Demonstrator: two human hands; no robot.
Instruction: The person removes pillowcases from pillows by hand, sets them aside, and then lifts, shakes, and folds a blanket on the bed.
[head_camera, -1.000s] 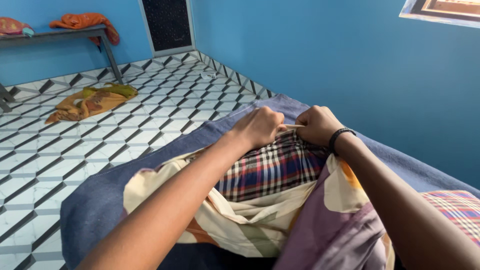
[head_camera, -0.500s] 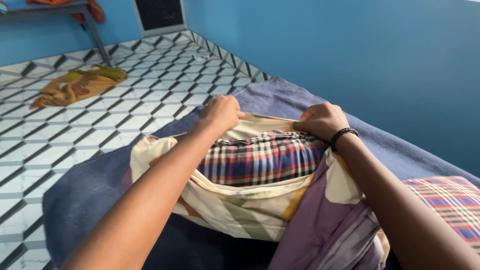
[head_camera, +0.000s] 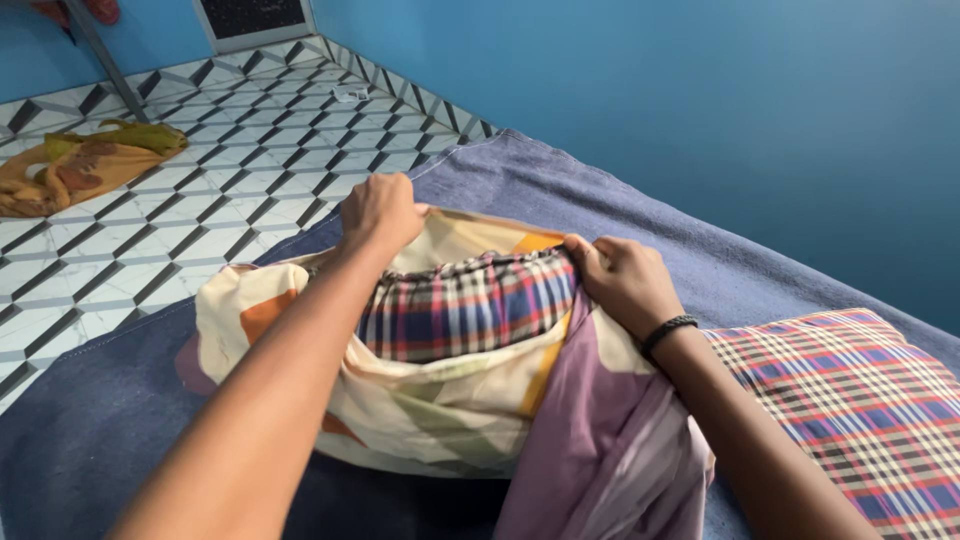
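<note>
Cream cover (head_camera: 450, 400) is clenched at its opening by left hand (head_camera: 378, 212) and right hand (head_camera: 622, 283); the plaid pillow (head_camera: 470, 310) inside may bunch, perhaps from uneven pulling.

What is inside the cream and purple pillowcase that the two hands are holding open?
A plaid pillow sits inside the pillowcase; only its top band shows at the opening, between the left hand and right hand. The rest of it is covered by the fabric.
</note>
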